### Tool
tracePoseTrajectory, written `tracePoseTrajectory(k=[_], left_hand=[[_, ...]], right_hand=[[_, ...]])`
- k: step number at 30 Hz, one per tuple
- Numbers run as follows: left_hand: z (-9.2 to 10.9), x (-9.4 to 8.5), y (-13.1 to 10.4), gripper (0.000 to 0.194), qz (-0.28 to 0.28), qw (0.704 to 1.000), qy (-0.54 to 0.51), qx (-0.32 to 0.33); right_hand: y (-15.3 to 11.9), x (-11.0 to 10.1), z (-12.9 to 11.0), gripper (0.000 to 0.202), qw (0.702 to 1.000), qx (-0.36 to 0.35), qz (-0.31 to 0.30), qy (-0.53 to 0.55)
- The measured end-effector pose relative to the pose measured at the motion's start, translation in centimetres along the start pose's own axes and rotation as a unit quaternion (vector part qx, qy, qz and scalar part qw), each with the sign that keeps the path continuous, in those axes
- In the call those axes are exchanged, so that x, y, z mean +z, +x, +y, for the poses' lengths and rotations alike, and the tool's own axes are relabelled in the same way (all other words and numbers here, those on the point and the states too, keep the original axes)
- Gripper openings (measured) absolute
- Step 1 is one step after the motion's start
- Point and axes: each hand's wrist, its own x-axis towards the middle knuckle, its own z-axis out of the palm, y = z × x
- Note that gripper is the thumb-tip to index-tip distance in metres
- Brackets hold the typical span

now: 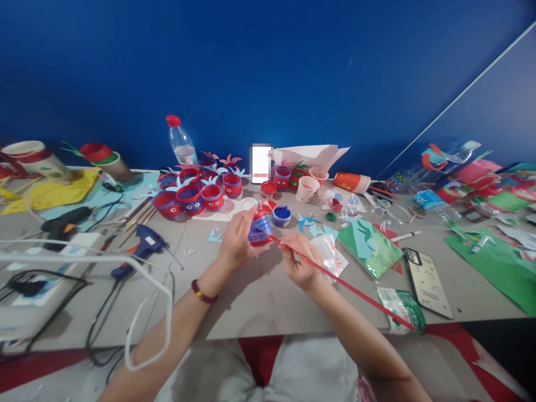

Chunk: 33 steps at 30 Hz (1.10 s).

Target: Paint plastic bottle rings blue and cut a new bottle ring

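My left hand (238, 237) grips a small cup (260, 228) painted red and blue, tilted on its side above the table. In my right hand (302, 261) is a long red paintbrush (347, 285), its tip touching or very close to the cup's lower edge. Just beyond the cup stand an open jar of blue paint (281, 216) and a jar of red paint (268, 190). A red-stained lid (268, 207) lies between them. Several red and blue painted cups with eyes (213, 198) and paper leaves stand at the back left.
Glue guns (144, 245), wooden sticks (136, 222) and a power strip (50, 285) with cables lie left. A plastic bottle (182, 142) stands behind. To the right are paper cups (307, 188), green card (372, 251), a phone (427, 282) and a green packet (401, 309) at the table's edge.
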Motion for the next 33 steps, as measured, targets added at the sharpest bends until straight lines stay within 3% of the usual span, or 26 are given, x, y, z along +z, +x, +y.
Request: tracePoseTrajectory(k=[8, 15, 21, 33], left_hand=[[-0.1, 0.1, 0.3, 0.094, 0.039, 0.999, 0.018, 0.018], [0.0, 0.0, 0.3, 0.091, 0.034, 0.999, 0.022, 0.009], [0.2, -0.2, 0.3, 0.089, 0.031, 0.999, 0.014, 0.007], [0.0, 0.2, 0.4, 0.095, 0.073, 0.996, 0.03, 0.04]], right_hand=[[-0.4, -0.6, 1.1, 0.011, 0.997, 0.034, 0.023, -0.061], [-0.9, -0.1, 0.6, 0.014, 0.999, 0.041, -0.024, 0.002], [-0.2, 0.1, 0.0, 0.012, 0.999, 0.023, -0.02, 0.037], [-0.7, -0.7, 1.5, 0.013, 0.998, 0.041, -0.004, -0.05]])
